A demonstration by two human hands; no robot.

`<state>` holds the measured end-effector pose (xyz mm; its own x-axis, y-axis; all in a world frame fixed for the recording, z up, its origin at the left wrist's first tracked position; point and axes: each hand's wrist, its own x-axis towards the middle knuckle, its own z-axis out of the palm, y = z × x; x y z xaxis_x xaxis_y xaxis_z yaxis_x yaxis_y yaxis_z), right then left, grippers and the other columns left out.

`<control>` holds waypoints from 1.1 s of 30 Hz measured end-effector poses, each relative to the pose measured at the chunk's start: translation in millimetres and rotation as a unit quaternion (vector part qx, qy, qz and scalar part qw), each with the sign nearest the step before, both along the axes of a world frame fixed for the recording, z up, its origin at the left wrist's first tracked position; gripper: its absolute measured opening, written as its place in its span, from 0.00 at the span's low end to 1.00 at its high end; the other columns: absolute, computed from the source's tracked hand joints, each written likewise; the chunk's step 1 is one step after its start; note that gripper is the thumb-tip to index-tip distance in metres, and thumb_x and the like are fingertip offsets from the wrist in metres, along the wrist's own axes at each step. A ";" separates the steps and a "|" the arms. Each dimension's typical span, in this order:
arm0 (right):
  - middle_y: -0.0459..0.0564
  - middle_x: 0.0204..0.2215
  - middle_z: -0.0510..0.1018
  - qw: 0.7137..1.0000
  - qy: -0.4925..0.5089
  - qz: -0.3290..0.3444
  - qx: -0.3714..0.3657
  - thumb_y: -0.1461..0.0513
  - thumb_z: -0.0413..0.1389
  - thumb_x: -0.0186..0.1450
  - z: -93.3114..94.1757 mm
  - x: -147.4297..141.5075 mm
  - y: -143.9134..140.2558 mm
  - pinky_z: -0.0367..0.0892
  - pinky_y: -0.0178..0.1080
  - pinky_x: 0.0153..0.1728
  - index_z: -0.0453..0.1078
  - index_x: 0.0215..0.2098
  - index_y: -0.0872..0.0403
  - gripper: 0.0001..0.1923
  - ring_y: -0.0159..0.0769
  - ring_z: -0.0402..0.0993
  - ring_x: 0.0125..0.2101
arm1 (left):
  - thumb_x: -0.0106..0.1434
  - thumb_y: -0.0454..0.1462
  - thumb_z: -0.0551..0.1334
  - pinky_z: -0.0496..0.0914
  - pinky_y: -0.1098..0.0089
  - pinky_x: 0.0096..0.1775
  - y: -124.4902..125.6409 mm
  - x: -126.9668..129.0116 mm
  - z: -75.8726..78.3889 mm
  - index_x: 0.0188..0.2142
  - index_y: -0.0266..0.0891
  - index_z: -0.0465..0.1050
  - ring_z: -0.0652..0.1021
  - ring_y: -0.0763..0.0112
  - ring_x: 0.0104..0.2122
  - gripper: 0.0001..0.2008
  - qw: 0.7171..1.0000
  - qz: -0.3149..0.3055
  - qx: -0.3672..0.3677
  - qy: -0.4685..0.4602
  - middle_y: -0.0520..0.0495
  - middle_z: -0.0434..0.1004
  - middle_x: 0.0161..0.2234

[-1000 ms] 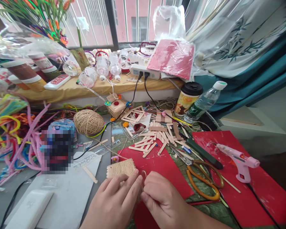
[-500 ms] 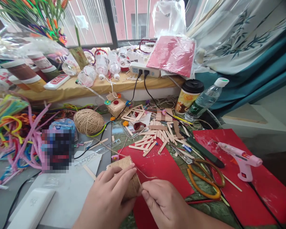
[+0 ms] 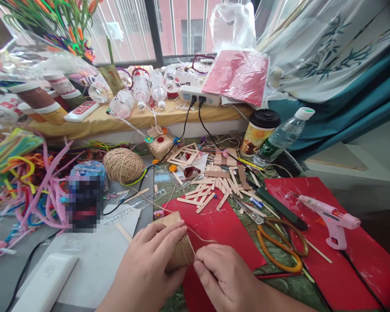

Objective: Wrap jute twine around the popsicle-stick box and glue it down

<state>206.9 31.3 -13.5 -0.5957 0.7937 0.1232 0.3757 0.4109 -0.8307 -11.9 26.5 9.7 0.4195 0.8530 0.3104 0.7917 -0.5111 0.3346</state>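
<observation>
Left hand (image 3: 146, 271) grip clamped on the twine-wrapped piece (image 3: 177, 242) at the near-left corner of the red sheet (image 3: 221, 229), right hand (image 3: 227, 281) grip pinching the loose twine strand (image 3: 199, 237) just right of it, scissors (image 3: 279, 247) farther right.

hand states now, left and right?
Left hand: closed on the twine-wrapped piece.
Right hand: fingers pinched on the twine strand running off the piece.
</observation>
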 end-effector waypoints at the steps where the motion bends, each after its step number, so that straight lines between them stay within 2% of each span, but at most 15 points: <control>1: 0.44 0.23 0.66 1.000 -0.002 -0.001 0.009 0.61 0.44 0.75 -0.1 0.3 -0.5 0.57 0.37 0.30 0.50 0.29 0.49 0.15 0.35 0.66 0.26 | 0.54 0.28 0.67 0.79 0.54 0.47 0.4 0.0 0.3 0.57 0.41 0.73 0.78 0.53 0.48 0.30 1.000 0.000 -0.002 -0.005 0.44 0.84 0.54; 9: 0.43 0.23 0.67 1.000 -0.021 0.003 0.012 0.63 0.45 0.74 -7.2 -0.3 -0.3 0.55 0.36 0.29 0.50 0.29 0.49 0.14 0.34 0.65 0.25 | 0.56 0.29 0.68 0.80 0.54 0.47 0.2 -0.8 -3.1 0.62 0.42 0.71 0.78 0.53 0.47 0.32 1.000 -0.011 -0.001 0.002 0.43 0.82 0.57; 13: 0.44 0.23 0.68 1.000 -0.019 -0.012 0.009 0.63 0.45 0.74 -5.4 -0.7 1.5 0.57 0.36 0.29 0.50 0.29 0.49 0.15 0.34 0.67 0.25 | 0.57 0.29 0.67 0.79 0.53 0.49 0.7 0.0 -3.4 0.61 0.42 0.71 0.78 0.51 0.49 0.31 1.000 -0.004 0.008 -0.001 0.43 0.79 0.61; 16: 0.43 0.23 0.69 1.000 -0.003 -0.027 0.014 0.63 0.44 0.76 -2.8 0.5 0.9 0.60 0.35 0.28 0.54 0.29 0.49 0.16 0.34 0.69 0.25 | 0.57 0.30 0.67 0.79 0.54 0.47 2.0 0.3 -1.9 0.62 0.42 0.70 0.79 0.51 0.49 0.32 1.000 0.015 0.009 -0.014 0.42 0.81 0.58; 17: 0.44 0.24 0.71 0.999 0.010 -0.035 0.021 0.63 0.43 0.76 -2.1 1.2 0.1 0.62 0.35 0.29 0.57 0.30 0.49 0.15 0.35 0.71 0.26 | 0.58 0.31 0.67 0.79 0.54 0.47 2.5 0.1 -0.9 0.63 0.42 0.69 0.79 0.51 0.49 0.32 1.000 0.023 0.006 -0.020 0.42 0.81 0.58; 19: 0.47 0.30 0.78 0.996 0.038 -0.065 0.050 0.64 0.43 0.77 -1.7 2.7 -2.4 0.69 0.35 0.34 0.65 0.40 0.50 0.11 0.37 0.77 0.31 | 0.58 0.31 0.68 0.79 0.55 0.48 3.4 -0.6 1.3 0.64 0.43 0.68 0.78 0.52 0.51 0.33 0.999 0.036 -0.001 -0.034 0.41 0.81 0.58; 21: 0.49 0.38 0.83 0.991 0.046 -0.094 0.085 0.64 0.43 0.77 -2.6 3.6 -5.1 0.72 0.36 0.38 0.65 0.52 0.50 0.11 0.38 0.82 0.36 | 0.59 0.31 0.68 0.79 0.56 0.50 4.0 -1.7 3.1 0.64 0.44 0.68 0.78 0.53 0.52 0.33 0.998 0.042 -0.005 -0.043 0.42 0.79 0.60; 22: 0.49 0.39 0.84 0.989 0.044 -0.100 0.103 0.65 0.44 0.77 -3.4 3.7 -6.3 0.73 0.36 0.39 0.64 0.54 0.49 0.12 0.38 0.83 0.36 | 0.59 0.31 0.68 0.79 0.56 0.50 4.0 -2.3 3.7 0.63 0.44 0.69 0.78 0.53 0.52 0.32 0.998 0.044 -0.005 -0.045 0.42 0.79 0.60; 29: 0.55 0.47 0.85 0.976 0.030 -0.100 0.191 0.62 0.44 0.79 -10.4 2.5 -9.4 0.78 0.37 0.45 0.63 0.62 0.52 0.15 0.40 0.85 0.43 | 0.61 0.33 0.68 0.79 0.57 0.50 0.4 -7.3 7.1 0.66 0.43 0.67 0.77 0.54 0.52 0.33 0.998 0.039 -0.002 -0.046 0.41 0.80 0.59; 33: 0.56 0.45 0.86 0.973 0.054 -0.076 0.211 0.62 0.44 0.80 -11.2 1.9 -11.1 0.79 0.37 0.43 0.62 0.64 0.53 0.17 0.40 0.86 0.40 | 0.59 0.33 0.69 0.80 0.60 0.46 -4.9 -8.9 15.0 0.65 0.44 0.66 0.79 0.55 0.49 0.34 0.998 0.036 -0.018 -0.046 0.41 0.81 0.55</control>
